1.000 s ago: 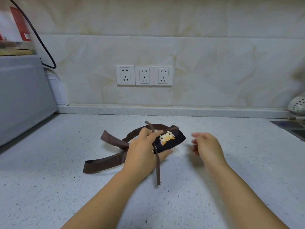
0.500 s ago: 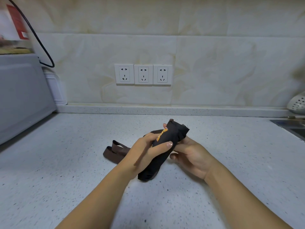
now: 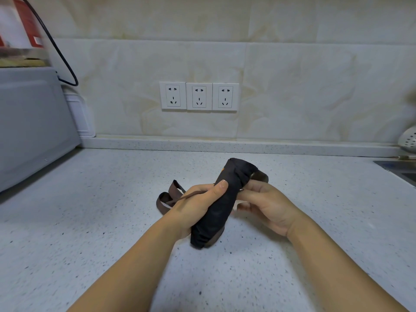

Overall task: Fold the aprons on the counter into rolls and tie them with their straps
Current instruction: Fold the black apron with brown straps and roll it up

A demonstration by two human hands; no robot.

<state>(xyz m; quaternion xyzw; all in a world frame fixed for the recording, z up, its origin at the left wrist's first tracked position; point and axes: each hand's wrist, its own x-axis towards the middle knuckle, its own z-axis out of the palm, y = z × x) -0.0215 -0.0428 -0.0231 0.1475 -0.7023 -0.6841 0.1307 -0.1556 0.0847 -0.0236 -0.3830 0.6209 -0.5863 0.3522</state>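
Note:
A dark apron rolled into a tight roll (image 3: 221,206) stands tilted above the speckled counter (image 3: 90,221), its lower end near the surface. My left hand (image 3: 193,208) grips the roll's middle from the left, thumb across the front. My right hand (image 3: 267,204) holds the roll from the right, fingers curled behind it near a brown strap loop (image 3: 261,176). More brown strap (image 3: 168,197) lies looped on the counter left of my left hand, and one thin strap runs over that hand.
A grey appliance (image 3: 31,127) stands at the left with a black cable (image 3: 60,59) hanging behind it. Three wall sockets (image 3: 199,96) sit on the tiled backsplash. A sink edge (image 3: 398,170) and a perforated white utensil (image 3: 408,139) are at the far right.
The roll was lifted from lying flat and turned upright. My right hand came in and took hold of it. The long straps were drawn in, one now passing behind the roll's top.

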